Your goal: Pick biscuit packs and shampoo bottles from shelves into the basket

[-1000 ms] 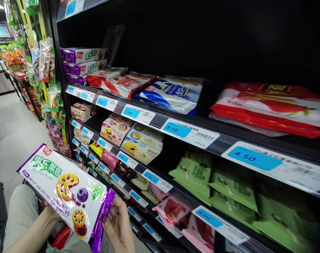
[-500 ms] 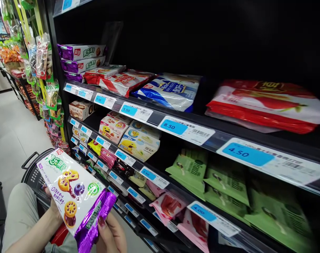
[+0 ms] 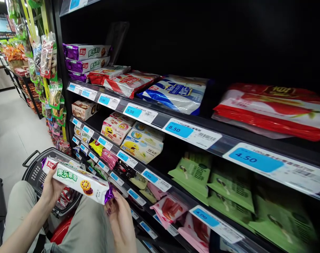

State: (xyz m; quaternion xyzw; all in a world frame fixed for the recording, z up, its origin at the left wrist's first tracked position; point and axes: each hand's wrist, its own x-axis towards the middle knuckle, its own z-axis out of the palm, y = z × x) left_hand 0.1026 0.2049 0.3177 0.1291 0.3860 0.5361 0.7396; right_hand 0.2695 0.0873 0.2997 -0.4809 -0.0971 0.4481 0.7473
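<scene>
Biscuit packet: white with purple ends, lying slantwise between the two sets of fingers, narrow printed side toward the camera. Its far-left end pokes out past the left thumb; its near-right end stops at the right fingertips. Biscuit packet (image 3: pixel 82 181).
Left hand (image 3: pixel 50 189): wrapped around the packet near its left end, parted by about the packet's thickness. Thumb on the upper edge; other fingers hidden underneath.
Right hand (image 3: pixel 121 212): fingers bent, closed in on the purple end. Some fingertips hidden behind the wrapper; how firm the pinch is, cannot tell.
Basket (image 3: pixel 34 179): black, below and beyond the left fingers, rim showing to their left and ahead. Packages inside, partly covered by hand and packet.
Legs (image 3: pixel 90 218): one knee on each side of the basket's near end; right leg under the packet and just left of the right hand.
Shelf edge: slanting past to the right of the right fingers, apart from them. Nearest price tag (image 3: pixel 116 178) is just ahead of those fingertips in view; true depth unclear.
Pink bags (image 3: pixel 170 209): right of the right hand, apart.
Matching packs (image 3: pixel 88 52): stacked well above and beyond both hands.
Open room: pale floor (image 3: pixel 17 144) left of the left fingers, beyond the basket; air above the packet.
</scene>
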